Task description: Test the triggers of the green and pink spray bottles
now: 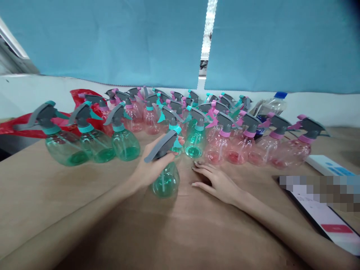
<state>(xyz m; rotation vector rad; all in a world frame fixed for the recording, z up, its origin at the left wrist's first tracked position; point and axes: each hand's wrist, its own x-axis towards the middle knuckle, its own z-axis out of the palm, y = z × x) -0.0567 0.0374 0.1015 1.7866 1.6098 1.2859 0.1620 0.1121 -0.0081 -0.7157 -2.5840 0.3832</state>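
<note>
My left hand (153, 159) is closed around the neck of a green spray bottle (165, 182) with a grey and teal trigger head. The bottle is upright, in front of the rows; whether its base touches the table I cannot tell. My right hand (218, 182) rests low over the table to the right, fingers apart and holding nothing. Just beyond its fingertips stand another green spray bottle (194, 144) and a pink spray bottle (219, 150). To the left, three green spray bottles (125, 146) stand in a row.
Behind are several more pink spray bottles (152, 122), packed close. A blue-capped clear bottle (277, 103) stands at the back right. Red plastic (84, 97) lies at the back left. On the right are a phone (315, 210) and a white box (320, 163) on the brown table (157, 236).
</note>
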